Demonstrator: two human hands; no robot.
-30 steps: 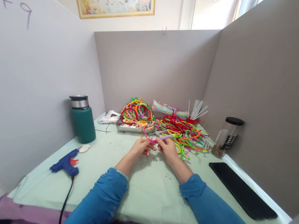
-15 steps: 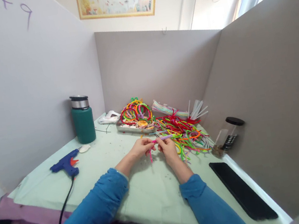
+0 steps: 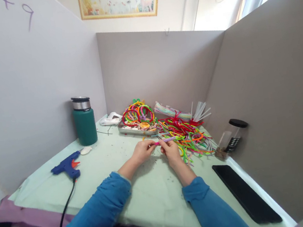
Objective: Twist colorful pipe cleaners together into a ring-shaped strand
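Note:
Above the middle of the table, a thin pink and purple rod (image 3: 168, 139) runs between my hands. The fingers of my left hand (image 3: 143, 151) pinch its pink end. My right hand (image 3: 170, 152) grips it a little further along, with the purple part reaching out to the right past the fingers. Just behind my right hand lies a pile of colourful fuzzy stems (image 3: 182, 127). A metal tray (image 3: 137, 132) with colourful rings and small pieces sits behind my left hand.
A blue glue gun (image 3: 67, 166) with a black cord and a green bottle (image 3: 85, 126) stand at the left. On the right are a clear jar with a black lid (image 3: 232, 135) and a long black object (image 3: 246, 192). Grey partitions (image 3: 157, 62) surround the table.
The pink strand that hung below my left hand no longer shows there. My left hand's fingers have closed together at the rod's pink end; my right hand has barely moved.

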